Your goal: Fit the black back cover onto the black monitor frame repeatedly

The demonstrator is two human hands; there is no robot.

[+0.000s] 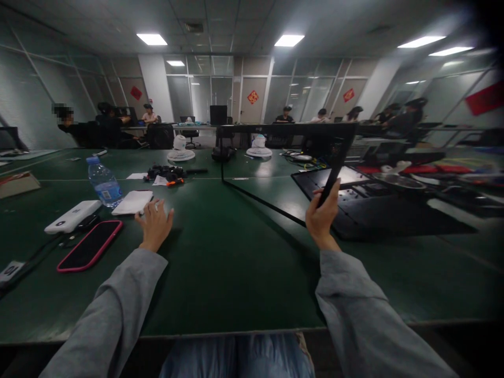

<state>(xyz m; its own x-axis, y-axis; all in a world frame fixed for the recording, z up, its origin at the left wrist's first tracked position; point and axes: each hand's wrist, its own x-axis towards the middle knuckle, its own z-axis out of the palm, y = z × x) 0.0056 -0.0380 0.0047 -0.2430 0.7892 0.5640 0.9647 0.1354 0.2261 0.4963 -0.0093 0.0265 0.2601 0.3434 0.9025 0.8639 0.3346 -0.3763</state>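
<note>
My right hand (323,216) is closed around one side of a thin black rectangular frame (339,160), like a screen bezel. The frame stands tilted above the green table (220,283), and the table shows through its open middle. Over the table on the left, my left hand (154,226) holds nothing, its fingers apart and slightly curled. Its fingertips are close to a white tissue pack (133,202); whether they touch it I cannot tell. To the right of my right hand lies a large black panel (394,215).
At left are a water bottle (104,184), a white power bank (73,216) and a phone with a pink edge (91,247). Farther back sit a black cable bundle (165,174) and two small white fans (181,149). Several people work at far tables.
</note>
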